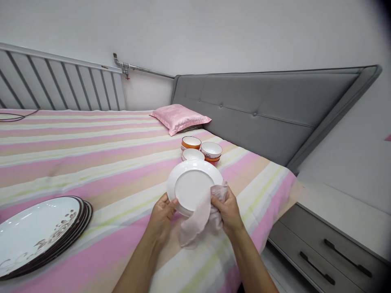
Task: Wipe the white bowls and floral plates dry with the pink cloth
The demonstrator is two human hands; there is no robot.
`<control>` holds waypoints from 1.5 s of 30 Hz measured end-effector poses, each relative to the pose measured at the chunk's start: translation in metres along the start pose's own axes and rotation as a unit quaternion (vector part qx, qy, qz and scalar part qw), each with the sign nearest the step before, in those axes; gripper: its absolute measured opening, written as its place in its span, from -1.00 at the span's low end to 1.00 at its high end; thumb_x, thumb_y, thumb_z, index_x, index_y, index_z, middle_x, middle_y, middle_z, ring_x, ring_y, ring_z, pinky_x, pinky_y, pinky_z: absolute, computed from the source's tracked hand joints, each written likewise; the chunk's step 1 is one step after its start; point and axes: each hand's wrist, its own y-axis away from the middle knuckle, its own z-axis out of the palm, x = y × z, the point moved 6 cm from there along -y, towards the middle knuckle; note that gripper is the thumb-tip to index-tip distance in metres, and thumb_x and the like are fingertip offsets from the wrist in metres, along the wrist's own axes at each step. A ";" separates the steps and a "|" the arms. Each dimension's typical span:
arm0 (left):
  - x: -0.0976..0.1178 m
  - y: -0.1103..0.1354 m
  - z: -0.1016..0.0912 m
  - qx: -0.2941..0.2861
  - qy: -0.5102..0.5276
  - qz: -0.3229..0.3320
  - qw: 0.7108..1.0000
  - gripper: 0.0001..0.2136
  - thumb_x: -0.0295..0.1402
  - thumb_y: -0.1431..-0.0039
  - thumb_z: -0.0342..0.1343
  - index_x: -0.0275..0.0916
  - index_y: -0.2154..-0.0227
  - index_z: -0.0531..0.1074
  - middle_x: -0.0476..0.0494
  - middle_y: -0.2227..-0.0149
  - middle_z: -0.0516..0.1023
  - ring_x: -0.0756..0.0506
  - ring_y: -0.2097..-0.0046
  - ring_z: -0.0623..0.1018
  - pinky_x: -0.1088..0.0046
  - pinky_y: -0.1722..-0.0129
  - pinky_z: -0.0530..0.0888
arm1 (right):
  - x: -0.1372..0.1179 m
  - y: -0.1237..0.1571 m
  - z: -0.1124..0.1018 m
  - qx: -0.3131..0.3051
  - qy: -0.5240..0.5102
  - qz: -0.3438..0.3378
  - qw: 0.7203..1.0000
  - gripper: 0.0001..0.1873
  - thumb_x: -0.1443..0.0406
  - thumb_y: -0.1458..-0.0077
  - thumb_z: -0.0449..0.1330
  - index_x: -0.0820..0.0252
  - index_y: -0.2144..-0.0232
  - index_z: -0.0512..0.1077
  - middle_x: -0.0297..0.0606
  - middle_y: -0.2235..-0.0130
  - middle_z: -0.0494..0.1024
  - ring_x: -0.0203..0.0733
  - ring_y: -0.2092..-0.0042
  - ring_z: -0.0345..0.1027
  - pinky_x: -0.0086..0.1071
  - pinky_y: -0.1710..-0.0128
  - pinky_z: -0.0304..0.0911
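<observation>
A small white plate [191, 185] is held up over the striped bed, tilted toward me. My left hand [161, 215] grips its lower left rim, thumb on the front. My right hand [227, 209] is closed on a pale pink cloth [200, 219], pressing it against the plate's right edge; the cloth hangs down below the plate. Just beyond the plate stand three orange-and-white bowls [201, 150] on the bedsheet.
A stack of large white plates with dark floral rims [39, 234] lies on the bed [91, 162] at the left. A pink pillow [180, 118] rests by the grey headboard [259, 110]. A grey nightstand with drawers [324, 244] stands at the right.
</observation>
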 end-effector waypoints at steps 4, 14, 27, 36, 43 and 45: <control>0.017 -0.003 -0.007 0.004 -0.063 0.045 0.997 -0.50 -0.39 0.09 0.28 -0.19 0.03 0.32 -0.12 0.17 0.52 -0.07 0.14 0.48 0.44 0.15 0.39 | -0.033 0.004 0.000 -0.108 0.187 -0.053 0.975 -0.70 0.30 0.11 0.30 0.14 0.29 0.32 -0.41 0.38 0.43 -0.28 0.35 0.32 -0.47 0.36 0.25; 0.044 0.023 0.033 -0.118 -0.508 0.212 0.826 -0.65 -0.28 -0.11 0.08 -0.06 0.01 0.31 -0.11 -0.01 0.42 -0.16 -0.04 0.39 0.32 0.02 0.34 | -0.045 0.024 0.042 -0.238 0.505 -0.115 0.822 -0.91 0.33 -0.01 0.14 0.10 0.38 0.27 -0.42 0.43 0.39 -0.27 0.41 0.21 -0.48 0.45 0.03; 0.040 0.004 0.007 -0.054 -0.535 0.189 0.822 -0.68 -0.17 -0.13 0.02 -0.16 0.08 0.27 -0.15 0.06 0.42 -0.14 0.05 0.41 0.38 0.14 0.37 | -0.008 -0.001 0.010 -0.192 0.370 -0.049 0.907 -0.71 0.22 0.12 0.29 0.16 0.31 0.35 -0.38 0.37 0.48 -0.23 0.35 0.34 -0.43 0.37 0.22; 0.045 -0.001 -0.007 -0.032 -0.525 0.147 0.838 -0.71 -0.13 -0.11 0.01 -0.15 0.16 0.30 -0.05 0.21 0.45 -0.08 0.20 0.44 0.44 0.26 0.39 | 0.038 -0.006 -0.005 -0.198 0.231 0.023 0.952 -0.66 0.22 0.18 0.33 0.23 0.29 0.48 -0.21 0.26 0.57 -0.05 0.19 0.44 -0.26 0.18 0.33; 0.045 -0.005 -0.018 -0.023 -0.530 0.120 0.839 -0.71 -0.07 -0.09 0.01 -0.16 0.25 0.28 -0.02 0.32 0.43 -0.08 0.25 0.44 0.41 0.28 0.39 | 0.049 0.001 -0.003 -0.193 0.223 0.047 0.954 -0.61 0.20 0.17 0.33 0.23 0.23 0.48 -0.21 0.22 0.59 0.00 0.15 0.45 -0.23 0.18 0.35; 0.046 -0.005 -0.020 -0.018 -0.537 0.114 0.836 -0.71 -0.05 -0.09 0.01 -0.16 0.27 0.28 -0.01 0.33 0.43 -0.08 0.27 0.44 0.39 0.26 0.39 | 0.051 0.003 -0.002 -0.194 0.226 0.050 0.953 -0.62 0.22 0.16 0.32 0.22 0.22 0.48 -0.22 0.20 0.58 0.00 0.14 0.45 -0.23 0.17 0.35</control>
